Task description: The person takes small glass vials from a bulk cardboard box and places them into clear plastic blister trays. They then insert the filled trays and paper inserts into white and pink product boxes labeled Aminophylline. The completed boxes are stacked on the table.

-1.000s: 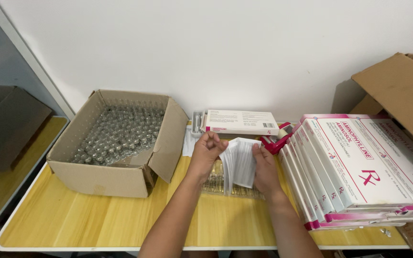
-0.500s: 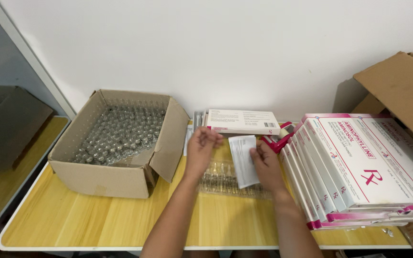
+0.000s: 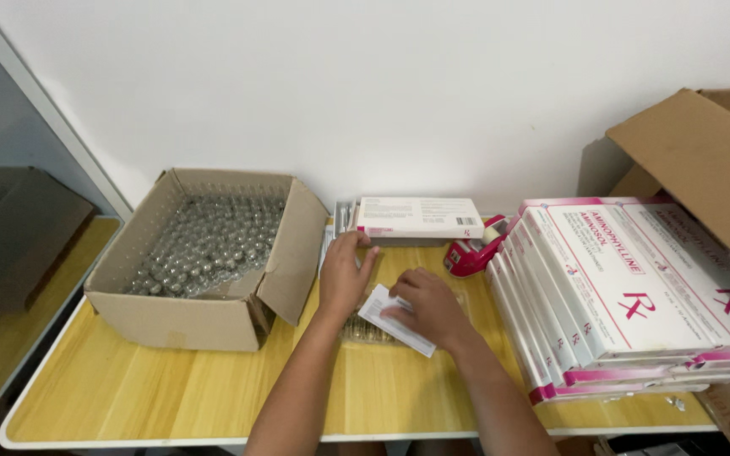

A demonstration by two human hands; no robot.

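The person's right hand [image 3: 429, 309] pinches a folded white leaflet [image 3: 392, 321] at its upper edge, fingers closed on the paper. The leaflet's long axis runs on a slant, from up-left beside the left hand down-right toward the person's right wrist. It lies directly over a clear tray of small vials [image 3: 363, 331], which rests on the yellow table [image 3: 171, 397] just right of the open cardboard box [image 3: 204, 321]. The left hand [image 3: 344, 272] rests flat, fingers loosely spread and gripping nothing, its palm over the far end of that tray, closer to the cardboard box than the right hand is. Both hands touch the tray area, but only the right one has hold of the leaflet.

Counting outward from the cardboard box: one such box, full of glass vials too many to count; one white carton [image 3: 420, 217] standing behind the hands against the wall, with a second tray edge showing at its left; one pink tape dispenser [image 3: 471, 252] farther right; then a leaning stack of white-and-pink flat cartons [image 3: 610, 287], about nine by their edges, though I can't be sure. One larger brown box [image 3: 703, 160] sits farthest from the cardboard box, partly out of view.
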